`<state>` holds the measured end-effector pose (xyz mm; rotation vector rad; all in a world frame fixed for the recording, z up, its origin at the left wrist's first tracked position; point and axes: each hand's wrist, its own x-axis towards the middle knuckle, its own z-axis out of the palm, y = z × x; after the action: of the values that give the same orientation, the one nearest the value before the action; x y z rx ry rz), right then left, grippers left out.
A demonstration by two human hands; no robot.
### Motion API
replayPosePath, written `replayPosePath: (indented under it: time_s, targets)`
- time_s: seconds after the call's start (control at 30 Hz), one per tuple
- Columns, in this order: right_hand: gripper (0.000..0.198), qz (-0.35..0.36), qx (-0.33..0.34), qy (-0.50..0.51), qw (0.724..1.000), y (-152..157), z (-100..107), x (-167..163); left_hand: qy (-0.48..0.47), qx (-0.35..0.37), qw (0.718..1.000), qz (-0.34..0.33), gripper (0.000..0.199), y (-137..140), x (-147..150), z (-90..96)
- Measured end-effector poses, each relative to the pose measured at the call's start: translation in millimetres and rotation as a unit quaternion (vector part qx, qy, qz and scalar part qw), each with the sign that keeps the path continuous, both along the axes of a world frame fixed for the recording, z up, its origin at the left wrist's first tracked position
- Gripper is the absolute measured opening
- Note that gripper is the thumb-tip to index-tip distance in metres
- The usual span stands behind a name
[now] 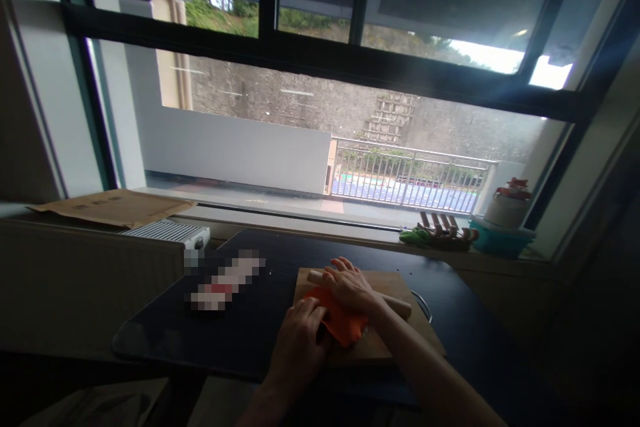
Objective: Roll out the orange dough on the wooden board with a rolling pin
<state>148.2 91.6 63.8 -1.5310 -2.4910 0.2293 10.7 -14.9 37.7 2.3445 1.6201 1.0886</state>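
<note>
"Where did your light come from?"
"The window (310, 59); it brightened my right hand (350, 287)."
"And glare?"
"Bluish haze spread at upper right. The table (240, 340) was dim, blocky pixels (225, 283) hid part of it, and the lower right corner was nearly black."

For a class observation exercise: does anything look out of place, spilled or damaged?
Only the pixelated patch on the dark table, left of the cutting board: coarse blocks hide whatever is there. No spill or damage shows around the rolling pin.
</note>
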Motion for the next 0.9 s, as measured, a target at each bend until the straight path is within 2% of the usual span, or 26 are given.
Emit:
replayPosePath:
  time_s: [0.1, 0.27, 0.4, 0.5, 0.57, 0.67, 0.77, 0.83, 0.9]
  targets:
    - [0.048, 0.005, 0.032, 0.003, 0.999, 4.6, -2.9, 2.0, -0.005, -0.008, 1.000, -0.009, 0.020, 1.3, -0.9, -1.5]
    - [0.041, -0.076, 0.115, -0.002, 0.990, 47.1, 4.3, 6.8, -0.010, -0.020, 0.999, -0.048, 0.048, 11.2, -17.1, -3.9]
    - [0.043, -0.118, 0.190, -0.006, 0.975, 57.2, 5.9, 13.5, 0.056, -0.013, 0.998, 0.000, 0.062, 29.9, -32.2, 4.6]
    - [0.044, -0.072, 0.179, -0.041, 0.980, 46.7, -0.9, 21.9, 0.094, 0.014, 0.994, -0.047, 0.047, 42.9, -35.3, 19.9]
    - [0.043, -0.071, 0.156, -0.062, 0.983, 41.2, -3.4, 31.7, 0.094, 0.029, 0.992, -0.074, 0.033, 47.0, -37.3, 30.5]
    - [0.043, -0.131, 0.135, -0.065, 0.980, 41.8, 1.2, 52.8, 0.080, 0.089, 0.993, -0.020, 0.028, 45.6, -43.8, 38.3]
    - [0.049, -0.179, 0.119, -0.037, 0.976, 44.0, 12.5, 71.7, 0.078, 0.190, 0.978, 0.039, 0.032, 38.5, -45.6, 29.4]
    - [0.051, -0.187, 0.114, -0.017, 0.976, 39.1, 18.9, 75.7, 0.102, 0.226, 0.969, 0.013, 0.034, 33.5, -38.7, 15.0]
    - [0.049, -0.157, 0.124, -0.009, 0.980, 27.9, 20.8, 70.5, 0.134, 0.207, 0.968, -0.039, 0.032, 29.4, -26.4, -1.3]
